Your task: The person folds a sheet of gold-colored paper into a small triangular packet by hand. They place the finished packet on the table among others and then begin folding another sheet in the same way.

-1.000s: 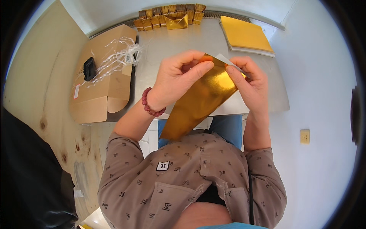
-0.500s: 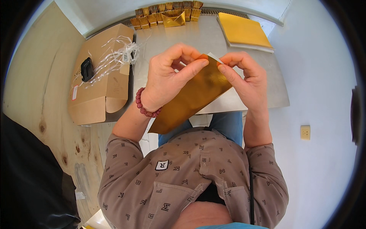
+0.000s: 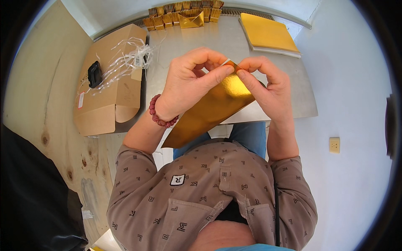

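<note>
A shiny gold sheet of paper point(image 3: 209, 111) with a white underside hangs slantwise between my hands, above the near edge of the metal table point(image 3: 289, 92). My left hand point(image 3: 194, 81) pinches its upper corner between thumb and curled forefinger; a bead bracelet point(image 3: 154, 113) circles that wrist. Close beside it, my right hand point(image 3: 268, 81) grips the same top edge with thumb and forefinger. A small strip of white shows at the corner between the fingertips. The sheet's lower tip reaches down over my lap. Several fingers are hidden behind the hands.
At the back stand several bundles of folded gold pieces point(image 3: 167, 19), with a gold folded paper point(image 3: 191, 21) before them. A stack of gold sheets point(image 3: 268, 33) lies back right. On the left, a cardboard box point(image 3: 125, 90) bears clear plastic strips point(image 3: 125, 58) and a black object point(image 3: 95, 74).
My hands have drawn slightly closer together at the top corner. The white at that corner has shifted left, and the sheet has tilted so that a bright reflection shows below the fingers.
</note>
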A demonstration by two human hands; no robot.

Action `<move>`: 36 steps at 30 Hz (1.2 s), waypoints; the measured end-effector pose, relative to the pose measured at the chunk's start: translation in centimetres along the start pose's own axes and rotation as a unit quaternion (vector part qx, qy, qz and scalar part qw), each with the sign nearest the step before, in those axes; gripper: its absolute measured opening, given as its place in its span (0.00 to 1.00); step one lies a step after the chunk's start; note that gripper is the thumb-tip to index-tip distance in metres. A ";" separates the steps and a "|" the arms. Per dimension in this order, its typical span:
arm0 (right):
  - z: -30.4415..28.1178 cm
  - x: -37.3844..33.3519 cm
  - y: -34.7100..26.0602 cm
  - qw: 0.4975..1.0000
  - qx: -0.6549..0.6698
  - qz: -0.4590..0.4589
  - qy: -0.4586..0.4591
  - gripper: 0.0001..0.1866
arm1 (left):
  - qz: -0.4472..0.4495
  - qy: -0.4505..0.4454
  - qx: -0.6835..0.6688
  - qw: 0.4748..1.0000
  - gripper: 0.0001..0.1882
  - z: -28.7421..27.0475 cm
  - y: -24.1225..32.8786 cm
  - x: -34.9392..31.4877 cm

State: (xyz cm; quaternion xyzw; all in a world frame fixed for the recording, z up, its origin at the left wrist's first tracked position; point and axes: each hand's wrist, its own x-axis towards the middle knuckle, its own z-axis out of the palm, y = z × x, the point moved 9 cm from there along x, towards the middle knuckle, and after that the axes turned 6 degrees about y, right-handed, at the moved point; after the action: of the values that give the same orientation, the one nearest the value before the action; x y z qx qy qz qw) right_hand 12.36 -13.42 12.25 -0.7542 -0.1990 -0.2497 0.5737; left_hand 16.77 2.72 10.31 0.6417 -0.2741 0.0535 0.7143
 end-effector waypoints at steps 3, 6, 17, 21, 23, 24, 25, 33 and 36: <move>0.0 -0.2 0.1 1.000 0.008 0.020 0.004 0.05 | 0.017 -0.006 0.013 1.000 0.06 -0.1 0.2 0.1; 0.0 -0.2 0.0 1.000 0.008 0.023 0.006 0.04 | 0.033 -0.005 0.033 0.999 0.06 -0.1 0.4 0.1; -0.1 -0.3 0.2 0.999 0.007 0.036 0.010 0.04 | 0.066 0.019 0.104 0.992 0.05 -0.1 1.7 -0.2; 0.0 -0.3 0.2 0.999 0.002 0.031 0.008 0.04 | 0.069 0.016 0.118 0.990 0.05 -0.1 1.9 -0.2; 0.0 -0.3 0.2 1.000 0.003 0.029 0.007 0.04 | 0.072 0.016 0.118 0.990 0.05 -0.1 2.0 -0.3; 0.0 -0.3 0.2 1.000 0.005 0.028 0.006 0.04 | 0.073 0.016 0.116 0.990 0.05 -0.1 2.0 -0.3; 0.1 -0.3 0.2 1.000 0.006 0.027 0.006 0.04 | 0.072 0.016 0.111 0.991 0.05 -0.2 2.0 -0.2; 0.1 -0.3 -0.1 1.000 0.000 0.023 0.005 0.03 | 0.083 0.019 0.120 0.989 0.05 -0.2 2.1 -0.3; 0.1 -0.3 0.0 1.000 -0.001 0.027 0.005 0.03 | 0.087 0.022 0.123 0.988 0.04 -0.1 2.2 -0.2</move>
State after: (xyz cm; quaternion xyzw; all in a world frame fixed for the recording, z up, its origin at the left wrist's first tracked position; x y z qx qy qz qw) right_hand 12.17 -13.33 12.02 -0.7585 -0.1753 -0.2383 0.5806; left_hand 15.67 3.26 12.13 0.6972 -0.3046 0.1634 0.6280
